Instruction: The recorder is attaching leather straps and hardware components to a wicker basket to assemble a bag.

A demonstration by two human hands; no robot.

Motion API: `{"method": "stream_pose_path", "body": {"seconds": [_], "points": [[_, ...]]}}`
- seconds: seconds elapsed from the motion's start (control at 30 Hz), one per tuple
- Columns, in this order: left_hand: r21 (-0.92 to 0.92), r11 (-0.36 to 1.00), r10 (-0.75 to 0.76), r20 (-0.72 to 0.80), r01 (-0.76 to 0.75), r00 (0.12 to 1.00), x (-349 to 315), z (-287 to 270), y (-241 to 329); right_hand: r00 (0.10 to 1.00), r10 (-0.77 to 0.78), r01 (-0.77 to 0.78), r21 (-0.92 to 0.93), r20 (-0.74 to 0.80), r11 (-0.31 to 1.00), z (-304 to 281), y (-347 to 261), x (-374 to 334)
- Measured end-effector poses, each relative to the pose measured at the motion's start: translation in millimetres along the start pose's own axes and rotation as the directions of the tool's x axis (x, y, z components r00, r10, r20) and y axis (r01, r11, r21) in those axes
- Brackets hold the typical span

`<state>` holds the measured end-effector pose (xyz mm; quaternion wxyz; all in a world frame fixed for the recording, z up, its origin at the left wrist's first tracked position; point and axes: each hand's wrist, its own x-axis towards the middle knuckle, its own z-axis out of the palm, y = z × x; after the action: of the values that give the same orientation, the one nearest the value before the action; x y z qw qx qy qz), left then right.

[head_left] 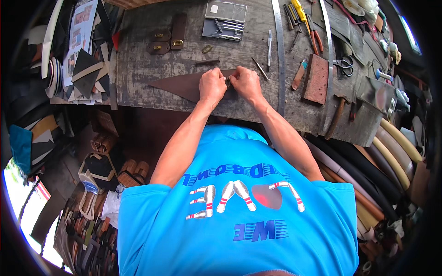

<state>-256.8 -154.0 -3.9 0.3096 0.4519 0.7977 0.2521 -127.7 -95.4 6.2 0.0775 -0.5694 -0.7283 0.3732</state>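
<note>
Brown leather piece (179,86), pointed, near the surface's (136,69) front edge. Left hand (212,86), right hand (246,83): fingers curled over it, clamping cannot be told; uneven pressure might crease it.

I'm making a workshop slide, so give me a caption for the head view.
Left hand and right hand close together over a pointed brown sheet on a scuffed bench, scissors off right.

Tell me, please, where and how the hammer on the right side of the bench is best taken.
Grip the hammer by its long handle, probably with the right hand, coming from the person's side: the head lies farther away, and the slim handle points to the near bench edge.
</note>
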Motion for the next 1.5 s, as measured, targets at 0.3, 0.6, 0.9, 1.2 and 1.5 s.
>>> {"method": "stream_pose_path", "body": {"seconds": [0.3,0.6,0.9,1.2,1.5], "points": [[-0.113,0.993,-0.014,0.195,0.037,0.981,11,0,-20,0.991,-0.132,0.133,0.068,-0.021,0.989,7,19,-2],[0.012,0.998,-0.069,0.079,0.069,0.994,8,-3,-1,0.999,-0.035,0.035,0.073,-0.001,0.997,3,13,2],[0.064,0.995,-0.079,0.125,0.071,0.989,10,-5,1,0.956,-0.29,0.287,0.064,0.04,0.956,-4,39,-19],[-0.057,0.998,0.023,0.174,-0.013,0.984,13,-1,-24,0.825,-0.565,0.562,-0.096,-0.004,0.822,-16,48,-39],[-0.558,0.813,-0.085,0.162,0.163,0.983,-8,-4,-27,0.801,-0.599,0.597,-0.045,-0.027,0.801,-28,52,-43]]}}
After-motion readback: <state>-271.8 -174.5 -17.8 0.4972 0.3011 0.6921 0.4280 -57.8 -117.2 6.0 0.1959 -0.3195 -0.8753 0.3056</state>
